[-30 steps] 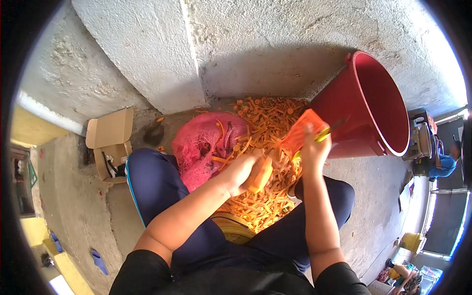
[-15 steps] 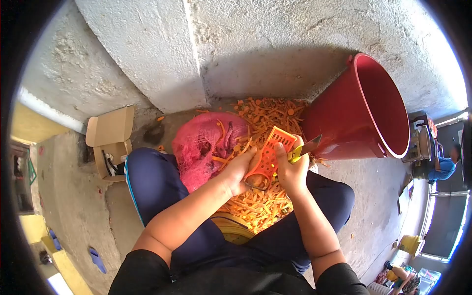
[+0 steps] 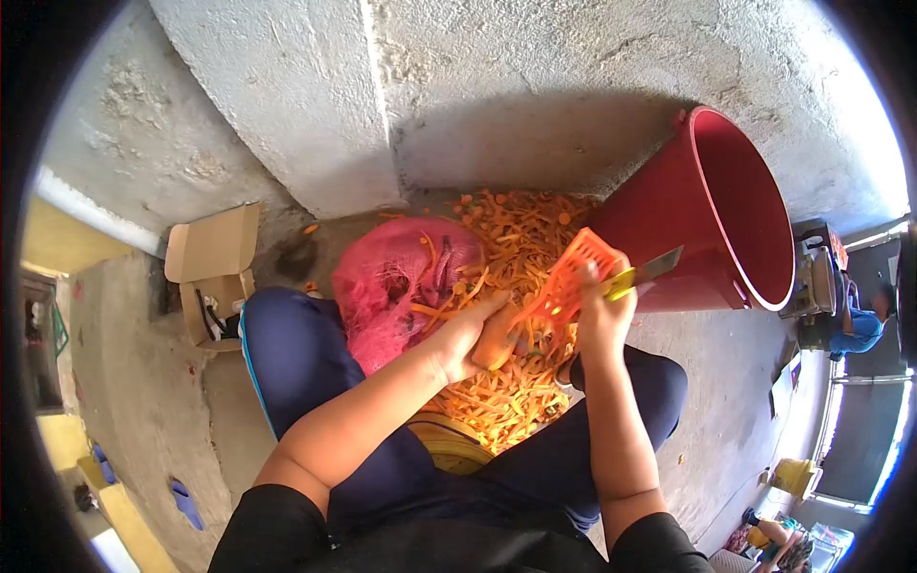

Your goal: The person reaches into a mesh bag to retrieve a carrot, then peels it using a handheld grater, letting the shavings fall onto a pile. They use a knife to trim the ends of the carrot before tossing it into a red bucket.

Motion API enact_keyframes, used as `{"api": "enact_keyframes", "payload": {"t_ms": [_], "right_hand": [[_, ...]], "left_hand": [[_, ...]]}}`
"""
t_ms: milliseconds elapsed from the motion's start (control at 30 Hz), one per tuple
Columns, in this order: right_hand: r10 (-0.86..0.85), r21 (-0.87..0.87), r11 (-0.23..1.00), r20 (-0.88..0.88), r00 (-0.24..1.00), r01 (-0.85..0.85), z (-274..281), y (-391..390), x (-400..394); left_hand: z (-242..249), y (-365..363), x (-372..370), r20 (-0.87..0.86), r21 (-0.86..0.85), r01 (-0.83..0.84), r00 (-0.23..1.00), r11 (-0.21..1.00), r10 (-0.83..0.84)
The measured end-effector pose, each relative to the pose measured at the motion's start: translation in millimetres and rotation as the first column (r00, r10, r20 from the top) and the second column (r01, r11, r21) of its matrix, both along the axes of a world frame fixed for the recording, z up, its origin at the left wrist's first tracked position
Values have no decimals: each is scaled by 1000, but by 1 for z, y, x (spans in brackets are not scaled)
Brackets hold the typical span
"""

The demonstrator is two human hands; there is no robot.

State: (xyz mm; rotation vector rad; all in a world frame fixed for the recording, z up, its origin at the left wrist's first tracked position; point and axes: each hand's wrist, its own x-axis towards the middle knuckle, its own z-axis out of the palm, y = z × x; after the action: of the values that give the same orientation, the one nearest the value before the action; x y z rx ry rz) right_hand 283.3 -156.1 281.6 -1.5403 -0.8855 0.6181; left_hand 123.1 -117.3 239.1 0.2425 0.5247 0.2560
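Note:
My left hand (image 3: 462, 346) is closed round a thick carrot (image 3: 497, 342), whose rounded end faces me. In my right hand (image 3: 606, 320) are two tools: an orange plastic peeler (image 3: 571, 274) with a perforated body, and a knife (image 3: 659, 265) with a yellow handle, its blade pointing right. The peeler is tilted up, to the right of the carrot. Below both hands, a heap of orange carrot strips (image 3: 506, 406) lies over a yellow container (image 3: 447, 441) between my legs.
A pink mesh sack (image 3: 401, 277) lies ahead to the left. More carrot pieces (image 3: 535, 224) are piled by the wall. A large red bucket (image 3: 659, 220) leans over on the right. An open cardboard box (image 3: 215, 253) stands left; other people are far right.
My right hand has moved right with the peeler and knife, drawing the peeler off the carrot. The carrot now shows more plainly in my left hand, which has barely moved.

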Motion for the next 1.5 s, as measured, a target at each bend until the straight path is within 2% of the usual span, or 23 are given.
{"api": "enact_keyframes", "payload": {"t_ms": [67,133,233,333,367,433,500,533,600,633,733,767,867,933,1100,1167,1200,1233,1267,1333,1400,1467,1500], "right_hand": [[102,-6,995,-37,994,-102,16,-4,-25],[174,-18,984,-45,984,-175,11,-7,-35],[175,-46,984,128,976,-170,14,-6,-39],[138,-62,989,91,986,-132,12,-4,-34],[91,-20,996,197,976,-89,0,-1,-25],[-84,-61,994,92,992,90,-14,5,2],[-314,84,949,308,898,303,-17,18,34],[-333,27,942,173,927,334,-12,16,46],[-268,138,952,-67,961,275,-3,15,44],[-227,113,967,-38,973,230,-2,13,38],[-61,69,996,-43,997,64,2,4,0],[0,40,999,-53,999,2,6,0,-11],[161,-7,987,-95,982,-162,13,-5,-32],[193,-6,981,-44,980,-193,8,-5,-36],[56,-73,996,149,987,-45,6,0,-25],[-93,-17,995,129,987,96,-19,9,12],[-270,36,962,285,920,271,-15,15,25],[-339,88,941,272,901,328,-16,19,43],[-349,21,937,77,934,348,-16,16,56],[-279,184,939,-82,957,290,-4,17,48],[-178,88,978,-122,976,189,12,8,20],[-42,34,999,40,998,41,0,2,3],[49,17,999,-50,998,-48,8,-2,-12]], "left_hand": [[6,-2,7,-117,-73,-103,989,992,94],[4,-1,3,-45,-110,-79,996,991,75],[6,-3,10,-98,-93,-144,986,985,135],[6,-1,9,-32,-38,-66,997,997,65],[-3,2,4,65,23,30,997,999,-32],[-8,3,-2,185,54,139,972,989,-147],[-8,-2,-3,249,-21,181,953,983,-171],[-7,-3,-3,196,-23,148,970,989,-141],[0,-5,-2,90,-18,74,993,997,-72],[10,-3,-1,-10,-55,20,1000,998,-21],[3,-1,-2,127,-123,-53,989,991,69],[-8,0,-2,200,-32,-12,980,999,18],[20,-3,10,-130,-145,-162,981,976,143],[8,-4,12,-129,-103,-159,981,982,145],[14,-1,5,-38,151,-36,998,988,42],[4,0,-1,86,291,37,994,956,-64],[5,-2,-1,57,268,42,997,963,-60],[7,-6,-2,27,244,48,998,968,-56],[11,-8,-3,-3,223,53,999,973,-54],[18,-4,-1,-107,176,57,994,983,-39],[20,-3,1,-185,167,18,983,986,14],[2,-1,-1,-57,111,24,998,994,-17],[1,-4,4,-73,65,-22,997,998,27]]}}
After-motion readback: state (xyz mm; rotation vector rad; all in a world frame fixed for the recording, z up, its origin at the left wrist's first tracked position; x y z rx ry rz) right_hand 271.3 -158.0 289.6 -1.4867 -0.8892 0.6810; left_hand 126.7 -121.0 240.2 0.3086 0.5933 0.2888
